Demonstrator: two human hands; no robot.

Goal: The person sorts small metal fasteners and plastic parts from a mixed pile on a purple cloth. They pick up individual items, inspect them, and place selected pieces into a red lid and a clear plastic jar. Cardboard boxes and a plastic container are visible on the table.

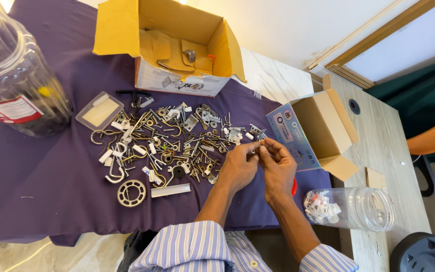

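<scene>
Purple cloth [51,186] bears a heap of mixed hardware [172,143]; just beside its right edge, left hand [238,168] and right hand [278,163] pinch together on a small white fitting [256,149], apparently mid-sort, needing careful fingertip separation next.

1. The small piece [256,149] pinched between the left hand [238,167] and the right hand [278,166], just right of the hardware pile [172,143], is mostly hidden by fingertips and too small to identify.
2. Left of the pile, the big clear jar [16,80] is cut off by the picture's edge.
3. Both forearms leave the bottom edge.
</scene>
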